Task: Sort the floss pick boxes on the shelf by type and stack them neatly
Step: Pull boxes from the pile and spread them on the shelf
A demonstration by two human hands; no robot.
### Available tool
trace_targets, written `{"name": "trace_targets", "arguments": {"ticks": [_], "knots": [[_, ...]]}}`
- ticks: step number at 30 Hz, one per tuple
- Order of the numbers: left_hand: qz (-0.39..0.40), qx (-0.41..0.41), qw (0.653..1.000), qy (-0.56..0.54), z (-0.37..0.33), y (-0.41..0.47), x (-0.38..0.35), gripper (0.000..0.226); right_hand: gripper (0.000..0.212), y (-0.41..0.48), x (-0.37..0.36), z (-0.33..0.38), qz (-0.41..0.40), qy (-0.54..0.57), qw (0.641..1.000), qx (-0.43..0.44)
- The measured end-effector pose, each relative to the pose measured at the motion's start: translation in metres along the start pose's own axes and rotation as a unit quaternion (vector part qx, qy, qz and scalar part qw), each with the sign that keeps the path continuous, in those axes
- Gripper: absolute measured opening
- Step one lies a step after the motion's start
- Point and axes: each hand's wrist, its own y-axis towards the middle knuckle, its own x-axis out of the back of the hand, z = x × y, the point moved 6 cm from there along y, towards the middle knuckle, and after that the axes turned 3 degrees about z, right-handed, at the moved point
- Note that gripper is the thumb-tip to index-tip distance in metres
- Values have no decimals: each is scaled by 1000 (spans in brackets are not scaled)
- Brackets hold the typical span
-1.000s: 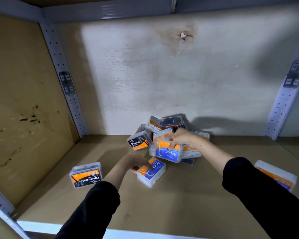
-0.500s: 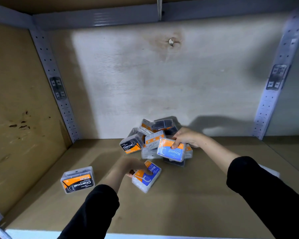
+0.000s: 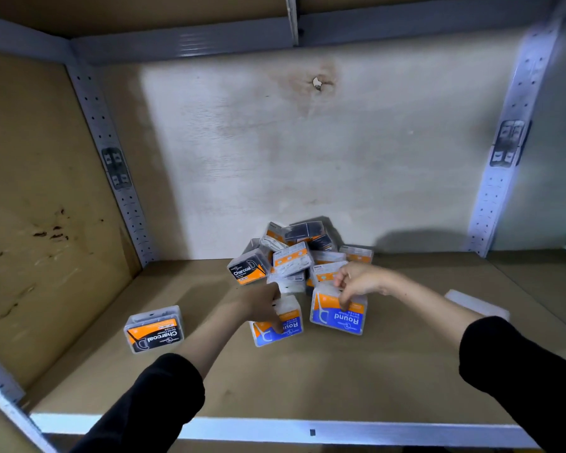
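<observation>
A jumbled pile of floss pick boxes (image 3: 294,253) lies against the back wall of the shelf, mixing black-and-orange Charcoal boxes with blue-and-orange Round ones. My left hand (image 3: 263,304) grips a blue Round box (image 3: 280,328) resting on the shelf board in front of the pile. My right hand (image 3: 356,282) holds a second blue Round box (image 3: 337,317) by its top edge, just right of the first. A single Charcoal box (image 3: 154,328) stands apart at the left.
The brown shelf board (image 3: 307,380) has a white front edge (image 3: 275,429). Another box (image 3: 477,305) lies at the right, partly behind my right sleeve. Perforated metal uprights (image 3: 111,165) flank the plywood back wall.
My right hand has pulled the blue Round box out of the pile and brought it down beside the one under my left hand. The camera has shifted slightly.
</observation>
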Motion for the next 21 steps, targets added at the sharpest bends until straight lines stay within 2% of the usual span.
{"name": "trace_targets", "arguments": {"ticks": [4,6,7,12,16,21], "knots": [[16,-16,999,35,-10,-11,-5,62,26,-12,-20,-2,41,-59,997,5],[33,-21,999,22,-17,-16,-8,62,40,-17,-28,-3,58,-85,995,0],[39,-23,999,13,-19,-17,-10,62,41,-19,-32,-4,63,-91,994,-1],[53,-27,998,-6,-22,-20,-21,61,40,-22,-39,-7,55,-95,994,2],[57,-31,998,-13,-21,-20,-21,62,51,-24,-36,-7,55,-83,995,8],[65,-38,997,-11,-20,-20,-20,62,39,-24,-28,-4,53,-68,996,29]]}}
